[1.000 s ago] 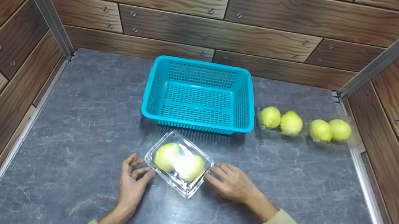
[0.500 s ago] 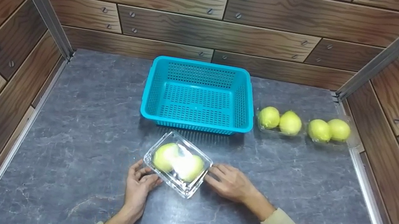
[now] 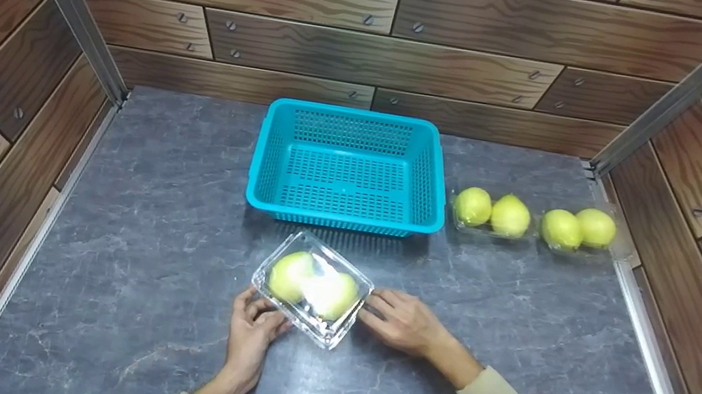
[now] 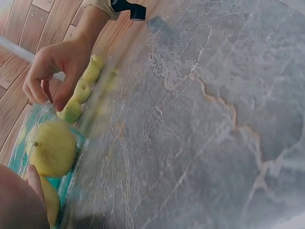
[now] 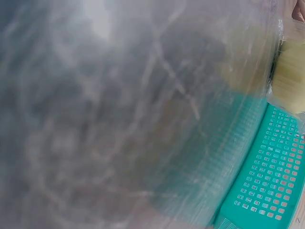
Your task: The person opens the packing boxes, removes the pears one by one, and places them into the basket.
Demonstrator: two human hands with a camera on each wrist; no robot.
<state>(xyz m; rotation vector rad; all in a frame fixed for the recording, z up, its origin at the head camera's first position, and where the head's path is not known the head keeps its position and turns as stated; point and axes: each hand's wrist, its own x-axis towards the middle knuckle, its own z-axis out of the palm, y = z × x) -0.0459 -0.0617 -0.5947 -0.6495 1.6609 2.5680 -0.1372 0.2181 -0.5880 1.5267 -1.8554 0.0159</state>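
Note:
In the head view a clear plastic clamshell box [image 3: 316, 250] lies at an angle on the table with two yellow-green fruits [image 3: 290, 276] inside. Glare hides part of the second fruit. My left hand [image 3: 250, 334] holds the box's near-left edge, its fingertips partly hidden by the box. At the opposite end, my right hand [image 3: 403, 321] pinches the right edge with curled fingers. The left wrist view also has the right hand [image 4: 64, 67] at a box corner, and a left-hand finger [image 4: 35, 183] against the near side. The right wrist view is mostly blurred.
Behind the box stands a turquoise perforated basket [image 3: 342, 218] with nothing in it. To its right are two more clear boxes, one with two fruits [image 3: 510, 216], the other with two fruits [image 3: 561, 229]. Wood-patterned walls [image 3: 316, 51] enclose the grey marbled table [image 3: 131, 248].
My left hand has moved right and slightly toward me, from the box's left corner onto its near-left edge. The right hand and the box have stayed almost in place.

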